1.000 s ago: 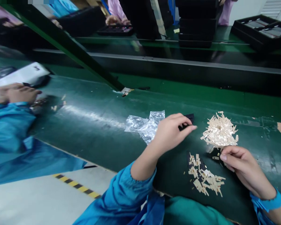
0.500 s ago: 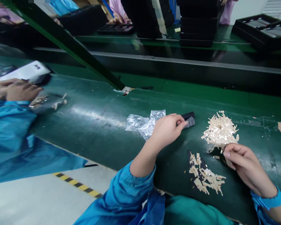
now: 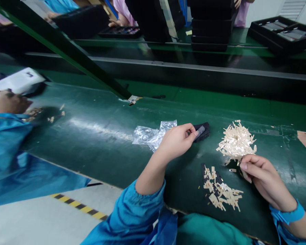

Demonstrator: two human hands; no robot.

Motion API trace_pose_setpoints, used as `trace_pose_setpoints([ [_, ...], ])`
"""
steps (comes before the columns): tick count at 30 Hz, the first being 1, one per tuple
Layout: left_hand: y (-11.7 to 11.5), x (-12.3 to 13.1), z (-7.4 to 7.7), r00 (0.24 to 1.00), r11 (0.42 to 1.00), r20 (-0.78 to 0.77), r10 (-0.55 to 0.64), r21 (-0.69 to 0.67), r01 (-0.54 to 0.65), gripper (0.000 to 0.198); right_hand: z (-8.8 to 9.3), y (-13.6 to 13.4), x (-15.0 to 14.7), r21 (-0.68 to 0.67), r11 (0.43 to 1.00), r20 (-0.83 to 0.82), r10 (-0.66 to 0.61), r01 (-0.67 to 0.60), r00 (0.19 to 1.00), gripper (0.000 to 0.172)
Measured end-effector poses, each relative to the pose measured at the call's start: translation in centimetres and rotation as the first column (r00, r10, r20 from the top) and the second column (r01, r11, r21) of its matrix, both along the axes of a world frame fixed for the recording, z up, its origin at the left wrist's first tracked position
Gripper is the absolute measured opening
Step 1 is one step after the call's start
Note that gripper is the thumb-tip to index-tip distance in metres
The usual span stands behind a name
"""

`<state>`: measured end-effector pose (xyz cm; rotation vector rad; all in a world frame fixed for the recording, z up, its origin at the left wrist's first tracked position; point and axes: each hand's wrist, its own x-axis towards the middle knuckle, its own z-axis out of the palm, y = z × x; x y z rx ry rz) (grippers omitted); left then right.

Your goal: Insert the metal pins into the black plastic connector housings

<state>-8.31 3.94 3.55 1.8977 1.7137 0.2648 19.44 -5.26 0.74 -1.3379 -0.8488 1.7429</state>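
Note:
My left hand (image 3: pixel 177 137) pinches a thin grey perforated strip (image 3: pixel 200 131) between thumb and fingers. Beneath that strip lies a stack of black strips (image 3: pixel 206 128) on the green table. Clear plastic bags (image 3: pixel 153 134) lie under and beside the left wrist. My right hand (image 3: pixel 257 172) is closed in a pinch at the near edge of a heap of small cream-coloured tabs (image 3: pixel 236 140); a small, partly hidden piece shows at its fingertips, too little to name. Closer to my body, a looser pile of such tabs (image 3: pixel 223 190) lies partly over black strips.
At the left, a co-worker's hand (image 3: pixel 9 102) is beside a white box-like object (image 3: pixel 20 80) and a small pile of pieces. A green post (image 3: pixel 73 54) slants down to the table. Black trays (image 3: pixel 283 34) and stacked black boxes (image 3: pixel 210 30) stand on the far bench.
My left hand has shifted slightly, and the grey strip is now angled upward over the black stack. My right hand keeps its pinch by the heap. The camera view has moved a little.

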Motion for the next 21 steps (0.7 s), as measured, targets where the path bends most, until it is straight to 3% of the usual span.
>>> trace_pose_setpoints([
  [9, -1.2, 1.7, -0.2, 0.979, 0.982, 0.119, -0.163, -0.080, 0.173, 0.022, 0.1, 0.1, 0.0, 0.006, 1.000, -0.005, -0.001, 0.001, 1.000, 0.022],
  [13, -2.5, 3.2, 0.3, 0.962, 0.988, 0.224, -0.157, 0.025, 0.155, 0.021, -0.1, 0.2, -0.1, 0.015, 0.998, 0.023, -0.062, 0.062, 0.998, 0.022],
  [15, -3.3, 4.0, 0.3, 0.923, 0.988, 0.355, -0.147, 0.090, 0.123, 0.021, -0.4, 0.2, -0.1, 0.030, 0.993, 0.043, -0.116, 0.114, 0.992, 0.020],
  [17, -4.0, 4.7, -0.1, 0.866, 0.990, 0.481, -0.139, 0.071, 0.119, 0.020, -0.7, 0.1, -0.1, 0.060, 0.985, 0.074, -0.168, 0.164, 0.983, 0.019],
  [21, -5.3, 6.3, -1.5, 0.718, 0.972, 0.695, -0.042, -0.137, 0.190, 0.029, -1.1, -0.2, -0.1, 0.111, 0.972, 0.141, -0.223, 0.208, 0.965, 0.017],
])
